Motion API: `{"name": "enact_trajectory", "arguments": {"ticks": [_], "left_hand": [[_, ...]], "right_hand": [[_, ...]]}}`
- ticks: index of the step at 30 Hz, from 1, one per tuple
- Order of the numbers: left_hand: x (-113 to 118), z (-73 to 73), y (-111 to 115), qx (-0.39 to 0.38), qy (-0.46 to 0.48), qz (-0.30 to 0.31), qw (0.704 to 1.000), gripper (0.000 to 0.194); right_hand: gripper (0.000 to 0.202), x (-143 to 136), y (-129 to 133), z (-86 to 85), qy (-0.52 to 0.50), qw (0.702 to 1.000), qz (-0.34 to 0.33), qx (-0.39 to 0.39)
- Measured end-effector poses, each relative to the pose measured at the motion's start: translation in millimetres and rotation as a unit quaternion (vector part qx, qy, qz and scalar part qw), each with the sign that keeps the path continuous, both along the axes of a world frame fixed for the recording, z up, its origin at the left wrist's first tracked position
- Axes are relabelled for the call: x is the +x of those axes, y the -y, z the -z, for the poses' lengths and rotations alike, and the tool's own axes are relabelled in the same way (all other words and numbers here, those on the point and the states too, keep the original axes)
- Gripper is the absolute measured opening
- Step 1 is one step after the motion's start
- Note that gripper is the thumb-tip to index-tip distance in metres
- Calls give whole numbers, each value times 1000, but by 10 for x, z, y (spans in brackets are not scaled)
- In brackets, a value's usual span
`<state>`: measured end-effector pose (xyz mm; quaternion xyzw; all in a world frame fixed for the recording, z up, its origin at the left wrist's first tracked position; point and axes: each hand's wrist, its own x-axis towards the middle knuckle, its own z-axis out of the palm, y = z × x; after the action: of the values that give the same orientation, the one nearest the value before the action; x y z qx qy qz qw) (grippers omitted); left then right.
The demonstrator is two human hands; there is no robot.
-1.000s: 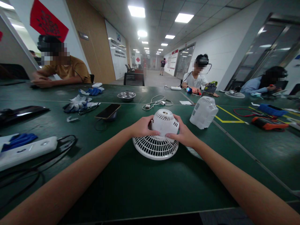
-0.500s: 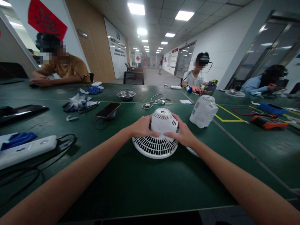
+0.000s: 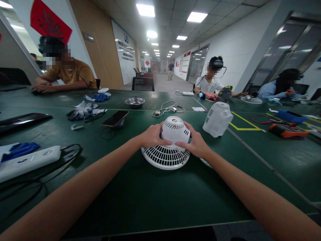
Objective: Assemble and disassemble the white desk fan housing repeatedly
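Observation:
A white motor housing (image 3: 175, 131) of a fan sits on a round white fan grille (image 3: 167, 157), which lies flat on the green table. My left hand (image 3: 152, 135) wraps the housing's left side, its thumb along the front. From the right, my right hand (image 3: 195, 140) grips the same housing, the two thumb tips nearly meeting. The fingers behind the housing are hidden. Under my right wrist a pale flat piece shows in part. To the right stands a white vented plastic cover (image 3: 218, 119), apart from my hands.
Left of me are a phone (image 3: 115, 118), gloves (image 3: 84, 110) and a power strip (image 3: 31, 164) with black cables. A metal bowl (image 3: 134, 101) and a coiled white cable (image 3: 167, 109) lie ahead. An orange multimeter (image 3: 288, 130) is at right. Several people sit around the table.
My hands and the fan part have hardly moved. Across the table, the person in white has stretched an arm out to the right; a distant walker has come closer.

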<state>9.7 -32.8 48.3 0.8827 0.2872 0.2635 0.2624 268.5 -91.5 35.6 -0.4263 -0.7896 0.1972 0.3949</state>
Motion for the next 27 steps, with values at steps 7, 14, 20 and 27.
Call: {"name": "enact_trajectory", "arguments": {"ticks": [7, 14, 20, 27], "left_hand": [[-8, -7, -10, -8, -4, -1, 1000, 87], [-43, -18, -29, 51, -3, -7, 999, 79], [-46, 34, 4, 23, 32, 42, 998, 110], [29, 50, 56, 65, 27, 41, 997, 125]], "right_hand": [[92, 0, -11, 25, -8, 1000, -15, -23], [91, 99, -33, -9, 43, 998, -27, 39], [98, 100, 34, -77, 79, 996, -51, -13], [103, 85, 41, -128, 59, 995, -67, -43]]}}
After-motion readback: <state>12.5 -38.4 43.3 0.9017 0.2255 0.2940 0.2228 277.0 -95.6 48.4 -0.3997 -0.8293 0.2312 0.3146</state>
